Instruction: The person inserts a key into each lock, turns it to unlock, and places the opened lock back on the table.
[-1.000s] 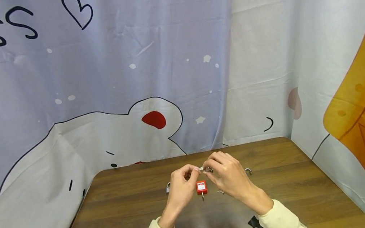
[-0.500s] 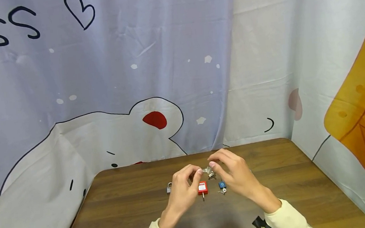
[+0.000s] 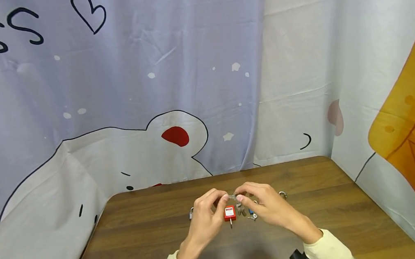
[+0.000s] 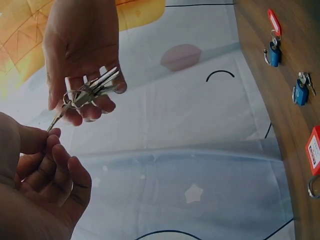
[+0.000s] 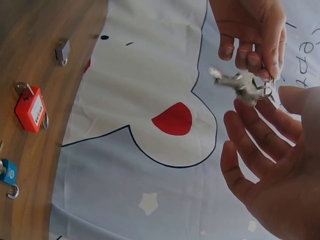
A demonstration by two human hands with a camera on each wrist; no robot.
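My left hand (image 3: 207, 216) pinches one key (image 4: 56, 119) between thumb and forefinger, above the table. From that key hangs a ring with a bunch of several silver keys (image 4: 95, 90). My right hand (image 3: 266, 206) is beside the bunch, its fingers (image 5: 260, 132) spread and only slightly bent behind the keys. Its thumb is close to the ring; whether it touches is unclear. Below the hands lies a red padlock (image 3: 229, 214) with a white label. A blue padlock (image 4: 300, 94) with small keys lies to its right, partly covered by my right hand in the head view.
A grey padlock (image 5: 62, 51) lies left of the red one. Farther right is another blue padlock (image 4: 275, 54) with a red tag (image 4: 274, 22). The wooden table (image 3: 146, 233) ends at a printed curtain (image 3: 207, 84) behind.
The right hand first held the bunch near the left hand, then drew back with the keys hanging loose. Now it is lower and close to the ring again. The left hand keeps its pinch.
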